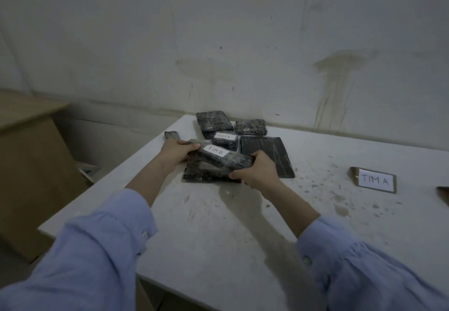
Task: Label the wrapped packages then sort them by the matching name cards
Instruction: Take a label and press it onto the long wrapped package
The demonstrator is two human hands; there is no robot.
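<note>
Bare table (218,225) before clustered packages (252,140)

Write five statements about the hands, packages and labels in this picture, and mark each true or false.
1. The left hand and the right hand both grip the TIM B package. True.
2. The TIM A name card lies left of the packages. False: it lies on the table to their right.
3. Just behind the held package lies a TIM A package. True.
4. Every package shows a white label. False: the flat dark package and the small back package show none.
5. The sleeves are red. False: the sleeve is light blue.
</note>
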